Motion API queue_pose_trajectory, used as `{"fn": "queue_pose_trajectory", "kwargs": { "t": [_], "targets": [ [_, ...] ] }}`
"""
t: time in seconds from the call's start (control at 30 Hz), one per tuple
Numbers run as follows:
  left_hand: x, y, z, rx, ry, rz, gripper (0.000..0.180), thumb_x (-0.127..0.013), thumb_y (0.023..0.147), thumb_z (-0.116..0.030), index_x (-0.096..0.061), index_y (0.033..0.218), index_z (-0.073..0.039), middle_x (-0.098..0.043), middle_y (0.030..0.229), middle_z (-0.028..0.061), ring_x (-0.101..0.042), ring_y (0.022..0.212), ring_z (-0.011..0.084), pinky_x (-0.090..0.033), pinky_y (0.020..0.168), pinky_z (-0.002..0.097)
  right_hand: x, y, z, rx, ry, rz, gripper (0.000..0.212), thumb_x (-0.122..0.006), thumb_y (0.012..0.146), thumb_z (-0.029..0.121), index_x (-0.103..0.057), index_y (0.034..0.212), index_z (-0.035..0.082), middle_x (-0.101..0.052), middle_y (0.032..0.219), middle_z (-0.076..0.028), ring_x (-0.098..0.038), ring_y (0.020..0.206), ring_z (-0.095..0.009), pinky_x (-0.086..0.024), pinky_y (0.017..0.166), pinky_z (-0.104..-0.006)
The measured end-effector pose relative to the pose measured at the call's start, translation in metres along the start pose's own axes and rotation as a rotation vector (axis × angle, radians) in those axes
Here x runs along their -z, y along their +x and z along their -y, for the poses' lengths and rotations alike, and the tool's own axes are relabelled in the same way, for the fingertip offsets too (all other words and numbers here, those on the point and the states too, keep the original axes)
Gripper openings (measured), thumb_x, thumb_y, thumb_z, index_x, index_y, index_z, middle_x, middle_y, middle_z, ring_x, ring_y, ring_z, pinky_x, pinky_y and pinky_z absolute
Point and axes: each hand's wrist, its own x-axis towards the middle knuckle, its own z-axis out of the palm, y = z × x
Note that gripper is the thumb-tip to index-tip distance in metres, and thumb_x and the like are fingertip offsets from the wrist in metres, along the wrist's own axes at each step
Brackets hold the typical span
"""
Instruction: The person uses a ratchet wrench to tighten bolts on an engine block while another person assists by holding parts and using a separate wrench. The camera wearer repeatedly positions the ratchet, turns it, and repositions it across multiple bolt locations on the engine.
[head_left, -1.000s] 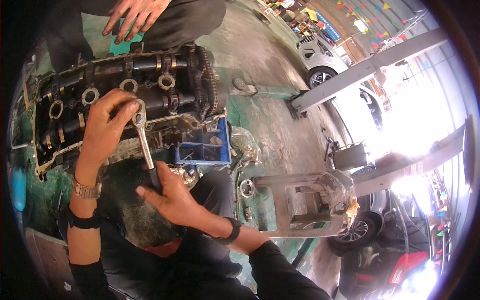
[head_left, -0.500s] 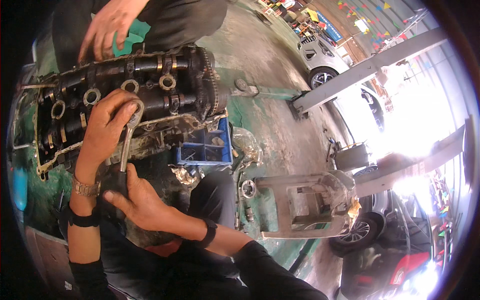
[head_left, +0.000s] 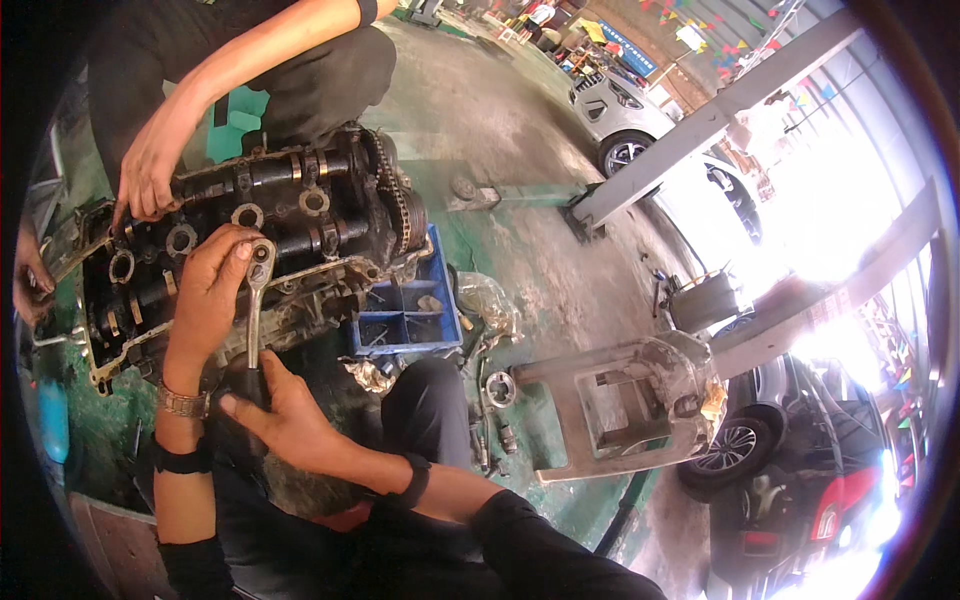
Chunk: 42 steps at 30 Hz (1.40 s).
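In front of me lies an oily engine cylinder head (head_left: pixel 290 205) with two camshafts and a timing chain (head_left: pixel 398 205) at its right end. My left hand (head_left: pixel 207 295) is closed about the head of a ratchet wrench (head_left: pixel 255 305), over the near side of the engine. Lower down, my right hand (head_left: pixel 285 410) grips the wrench's dark handle. Whatever sits below the ratchet head is hidden by my left hand. A co-worker's hand (head_left: pixel 152 168) touches the far left end of the engine, and that person's other hand (head_left: pixel 32 270) is by a metal bar (head_left: pixel 82 258).
A blue divided tray (head_left: pixel 408 348) with small parts stands right of the engine. Beyond it are a plastic bag (head_left: pixel 488 300), a metal ring (head_left: pixel 499 390) and a large grey metal frame (head_left: pixel 560 465). Lift posts (head_left: pixel 720 120) and parked cars (head_left: pixel 760 450) stand farther right.
The co-worker's hand has moved from the engine's far edge leftward onto its left end, and a second hand shows at the left. My hands keep their hold on the wrench; the view has shifted slightly.
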Motion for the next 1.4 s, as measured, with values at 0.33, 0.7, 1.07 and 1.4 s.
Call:
{"fn": "queue_pose_trajectory", "kwargs": {
  "t": [0.33,0.7,1.07,1.4],
  "targets": [
    [0.002,-0.002,0.001,-0.016,0.028,-0.026,0.032,-0.045,0.104,-0.02,-0.062,0.109,0.006,-0.062,0.1,0.0131,-0.059,0.092,0.0229,-0.046,0.088,0.0334,0.018,-0.001,-0.003,0.125,-0.185,-0.02,0.03,-0.072,0.087,0.01,-0.053,0.106,-0.002,-0.059,0.08,-0.009,-0.054,0.078,-0.011,-0.047,0.067,-0.0294],
    [-0.001,-0.001,-0.002,-0.122,-0.028,-0.103,0.024,-0.051,0.097,-0.015,-0.063,0.097,0.006,-0.062,0.086,0.0185,-0.06,0.077,0.0335,-0.047,0.072,0.0396,0.025,-0.008,0.02,-0.095,0.164,0.05,0.023,-0.068,0.09,0.009,-0.053,0.105,-0.002,-0.06,0.087,-0.005,-0.057,0.075,-0.01,-0.048,0.065,-0.0258],
    [-0.002,0.0,0.008,-0.133,0.057,-0.086,0.026,-0.048,0.096,-0.016,-0.063,0.096,0.004,-0.062,0.091,0.0209,-0.06,0.086,0.0388,-0.048,0.079,0.0426,0.039,-0.002,0.009,-0.082,0.105,0.064,0.03,-0.07,0.087,0.013,-0.053,0.107,0.0,-0.059,0.075,-0.006,-0.058,0.065,-0.013,-0.05,0.058,-0.0274],
    [-0.003,-0.001,0.007,-0.154,0.047,-0.105,0.02,-0.05,0.092,-0.011,-0.063,0.097,0.003,-0.063,0.09,0.0199,-0.06,0.087,0.0388,-0.048,0.079,0.0424,0.05,-0.002,0.005,-0.111,0.177,0.098,0.024,-0.069,0.085,0.0,-0.056,0.105,0.001,-0.06,0.084,-0.003,-0.058,0.07,-0.011,-0.049,0.064,-0.0252]
  ]
}}
